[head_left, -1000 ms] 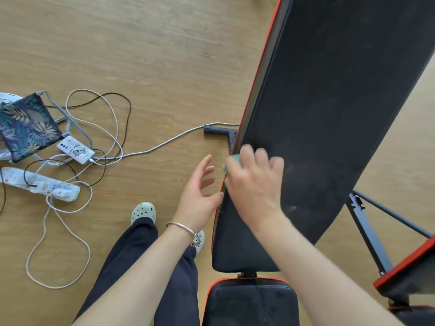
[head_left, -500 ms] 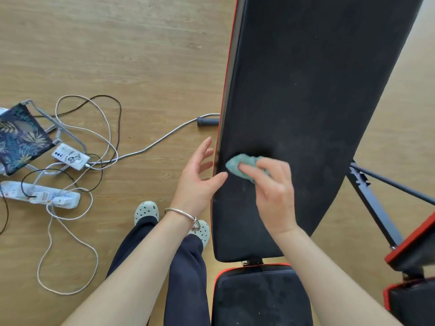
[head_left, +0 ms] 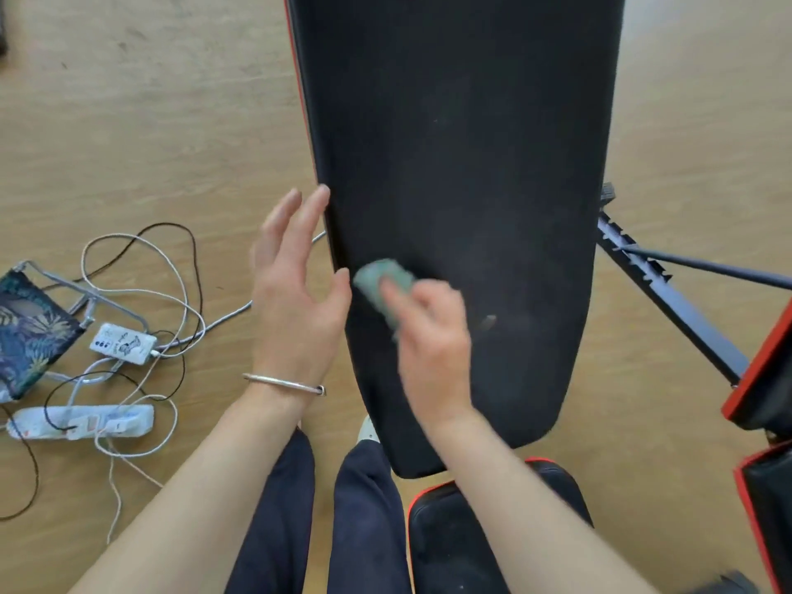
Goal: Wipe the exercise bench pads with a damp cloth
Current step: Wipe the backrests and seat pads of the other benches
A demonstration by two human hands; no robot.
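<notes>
The long black back pad (head_left: 463, 156) with red edging fills the middle of the view, tilted up away from me. My right hand (head_left: 433, 340) presses a small green cloth (head_left: 379, 285) against the pad's lower left part. My left hand (head_left: 295, 293), fingers spread, hovers beside the pad's left edge with its thumb touching that edge; a silver bangle sits on the wrist. The black seat pad (head_left: 454, 533) lies below the back pad, partly hidden by my right forearm.
On the wooden floor at left lie a white power strip (head_left: 81, 422), a white adapter (head_left: 123, 342), tangled cables (head_left: 141, 267) and a leaf-patterned pouch (head_left: 30, 327). The bench's dark metal frame (head_left: 668, 293) and another red-edged pad (head_left: 763, 400) are at right. My dark trouser legs (head_left: 317, 520) are below.
The view has shifted so the back pad stands more upright in frame. My right hand with the cloth slid from the pad's left edge onto its surface. My left hand rose alongside the edge.
</notes>
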